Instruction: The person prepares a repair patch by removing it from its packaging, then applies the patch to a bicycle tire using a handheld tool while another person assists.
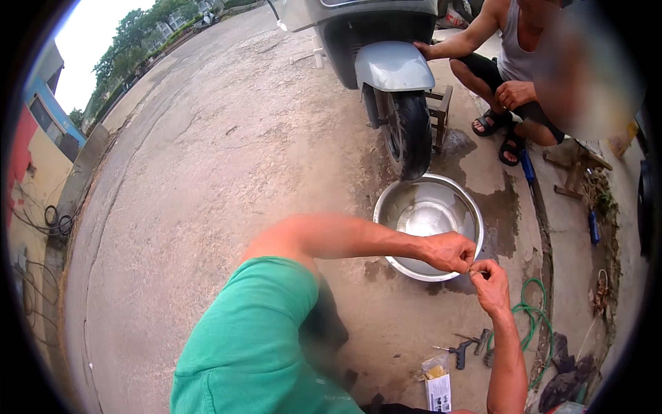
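Note:
My left hand reaches from the left over the rim of a steel basin, fingers pinched. My right hand comes up from the lower right, pinched against the left fingertips at a small thing too small to name. The basin stands under the scooter's front tyre. Near my right forearm lie black T-handled tools, a green hose and an opened packet.
A scooter with a silver mudguard stands ahead, a wooden stool beside its wheel. Another person squats at upper right, one hand by the mudguard. Blue-handled tools, a dark cloth and a cracked ledge are at the right.

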A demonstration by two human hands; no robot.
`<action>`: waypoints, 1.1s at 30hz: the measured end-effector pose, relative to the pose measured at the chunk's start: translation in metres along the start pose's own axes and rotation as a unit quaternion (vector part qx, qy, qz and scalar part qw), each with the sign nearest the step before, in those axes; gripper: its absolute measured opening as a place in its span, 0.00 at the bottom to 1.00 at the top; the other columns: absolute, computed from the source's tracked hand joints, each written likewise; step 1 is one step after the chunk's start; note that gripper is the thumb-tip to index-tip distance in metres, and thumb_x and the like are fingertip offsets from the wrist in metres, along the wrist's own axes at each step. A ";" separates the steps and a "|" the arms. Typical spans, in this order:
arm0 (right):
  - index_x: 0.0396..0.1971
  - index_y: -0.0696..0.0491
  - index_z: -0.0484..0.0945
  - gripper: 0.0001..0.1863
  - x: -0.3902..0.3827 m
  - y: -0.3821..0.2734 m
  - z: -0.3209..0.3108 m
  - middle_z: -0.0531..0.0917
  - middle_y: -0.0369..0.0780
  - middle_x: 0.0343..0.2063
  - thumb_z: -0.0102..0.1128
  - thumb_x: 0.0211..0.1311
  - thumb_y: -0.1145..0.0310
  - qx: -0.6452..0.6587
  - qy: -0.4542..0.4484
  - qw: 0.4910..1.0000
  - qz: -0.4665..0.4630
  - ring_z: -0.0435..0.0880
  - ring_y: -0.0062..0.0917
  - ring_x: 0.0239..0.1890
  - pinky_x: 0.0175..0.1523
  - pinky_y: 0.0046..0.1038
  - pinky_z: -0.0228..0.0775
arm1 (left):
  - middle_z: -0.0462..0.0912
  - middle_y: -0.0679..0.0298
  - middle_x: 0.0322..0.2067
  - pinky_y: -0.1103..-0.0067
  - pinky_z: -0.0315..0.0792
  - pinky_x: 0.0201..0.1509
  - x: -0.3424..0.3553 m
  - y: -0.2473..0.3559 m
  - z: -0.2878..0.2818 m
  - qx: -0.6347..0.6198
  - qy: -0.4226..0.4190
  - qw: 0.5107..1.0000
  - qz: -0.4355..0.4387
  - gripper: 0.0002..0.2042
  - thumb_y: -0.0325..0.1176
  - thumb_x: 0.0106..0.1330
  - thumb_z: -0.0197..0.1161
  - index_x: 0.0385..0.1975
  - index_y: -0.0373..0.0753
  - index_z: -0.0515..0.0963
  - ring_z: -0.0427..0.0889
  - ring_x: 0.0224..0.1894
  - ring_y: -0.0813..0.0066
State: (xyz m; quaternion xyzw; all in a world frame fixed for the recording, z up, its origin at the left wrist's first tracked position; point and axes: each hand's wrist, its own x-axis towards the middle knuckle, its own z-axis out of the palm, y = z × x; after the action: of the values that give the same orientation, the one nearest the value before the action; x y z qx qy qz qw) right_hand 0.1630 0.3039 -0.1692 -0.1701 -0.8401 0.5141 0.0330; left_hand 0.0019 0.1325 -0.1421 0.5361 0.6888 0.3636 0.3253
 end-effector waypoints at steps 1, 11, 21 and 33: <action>0.37 0.58 0.85 0.11 0.000 -0.002 0.000 0.86 0.42 0.39 0.68 0.58 0.67 0.001 -0.005 1.000 0.000 0.85 0.31 0.43 0.50 0.33 0.75 | 0.86 0.53 0.30 0.68 0.77 0.39 -0.001 -0.001 0.001 0.014 0.004 1.000 0.002 0.12 0.38 0.59 0.65 0.34 0.34 0.82 0.85 0.34 0.62; 0.39 0.57 0.83 0.11 -0.012 -0.049 0.003 0.83 0.43 0.42 0.69 0.56 0.74 -0.092 0.099 0.979 -0.151 0.83 0.37 0.47 0.54 0.36 0.74 | 0.85 0.51 0.27 0.64 0.75 0.37 0.001 0.005 -0.007 0.056 0.052 0.997 0.020 0.13 0.40 0.55 0.67 0.29 0.34 0.81 0.85 0.33 0.55; 0.35 0.57 0.84 0.11 -0.019 -0.022 -0.016 0.85 0.44 0.34 0.65 0.64 0.63 -0.075 0.015 0.987 -0.143 0.83 0.37 0.39 0.45 0.37 0.73 | 0.82 0.57 0.27 0.69 0.74 0.37 -0.002 0.035 0.007 0.073 0.041 0.996 -0.003 0.09 0.34 0.62 0.63 0.34 0.33 0.78 0.80 0.31 0.66; 0.37 0.58 0.84 0.13 -0.020 -0.027 -0.045 0.85 0.44 0.39 0.62 0.64 0.62 -0.105 0.083 0.975 -0.178 0.83 0.38 0.44 0.52 0.38 0.73 | 0.86 0.62 0.35 0.73 0.77 0.45 0.025 0.047 0.001 0.130 0.084 0.988 0.024 0.11 0.36 0.70 0.65 0.43 0.36 0.83 0.83 0.37 0.73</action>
State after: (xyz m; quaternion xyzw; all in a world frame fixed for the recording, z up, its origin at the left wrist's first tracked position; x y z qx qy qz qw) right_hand 0.1856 0.3251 -0.1221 -0.0627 -0.9005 0.3928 0.1755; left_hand 0.0210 0.1647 -0.1037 0.5576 0.7424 0.3221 0.1848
